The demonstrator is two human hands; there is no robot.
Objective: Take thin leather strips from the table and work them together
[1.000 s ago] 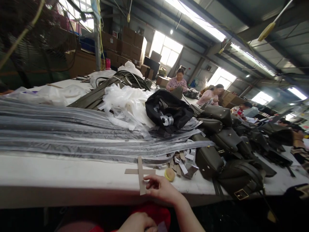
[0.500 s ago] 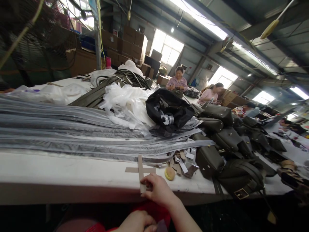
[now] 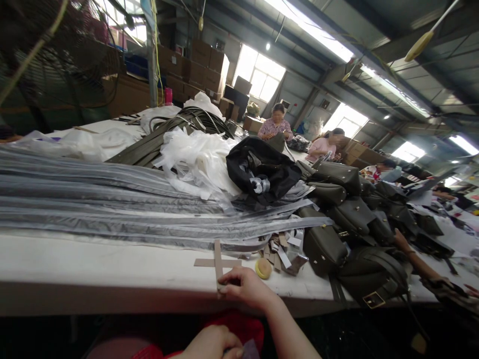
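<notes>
Right hand (image 3: 245, 286) pinches my tan strip (image 3: 218, 262) at the desk (image 3: 93, 269) edge; left hand (image 3: 215, 346), below, holds something unclear.

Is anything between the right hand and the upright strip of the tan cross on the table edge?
Nothing visible. The right hand already rests its fingers on the near end of the tan strip. The yellow sponge lies apart, just right of the hand. The left hand is below the table edge.

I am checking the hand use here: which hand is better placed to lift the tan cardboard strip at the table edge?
Probably the right hand: it rests on the tan cardboard strip. The left hand is low, below the white table.
</notes>
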